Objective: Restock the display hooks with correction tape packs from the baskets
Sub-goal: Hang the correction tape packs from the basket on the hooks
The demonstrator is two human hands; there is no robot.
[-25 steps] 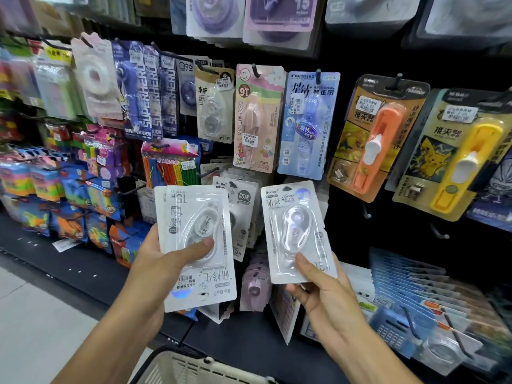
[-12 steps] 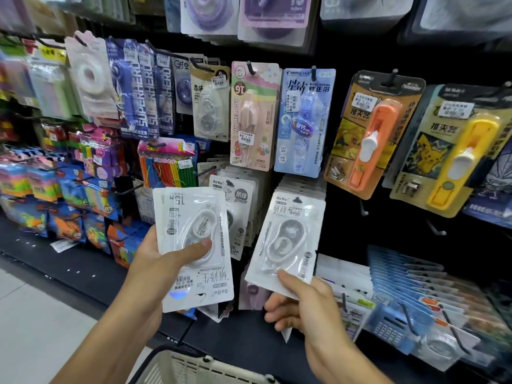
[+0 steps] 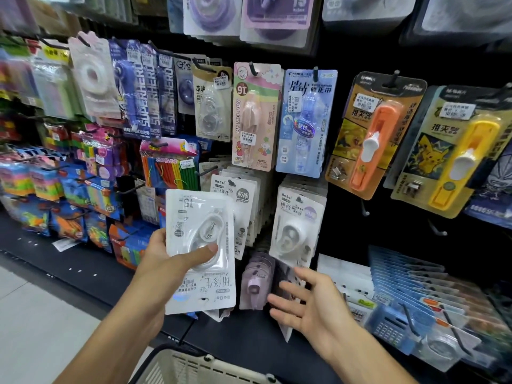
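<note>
1. Left hand [image 3: 159, 261]: grip clasped on a stack of correction tape packs [image 3: 201, 250], thumb laid across the clear blister, fingers behind the card. The packs are held upside down; their long axis runs 12 to 6 o'clock, with the hang-hole end at 6.
2. Right hand [image 3: 310, 303]: grip released, fingers spread and straight, holding nothing. It sits just below the hung pack.
3. Hung pack [image 3: 297, 228]: front of a row on a display hook, at 12 o'clock from the right hand and at 3 o'clock from the held stack, near but apart. Judged the target row, as the print matches.
4. Key relation: the held stack lies at 10 o'clock from the free right hand, which is the nearer hand to the hook. A pack probably needs turning end for end before its hole can meet the hook.
5. Materials: white glossy card, thin and flat; rigid clear oval blister; white dispenser inside. Likely slippery and light.
6. Basket [image 3: 177, 367]: pale plastic lattice, at 6 o'clock, rim only in view; contents hidden.
</note>
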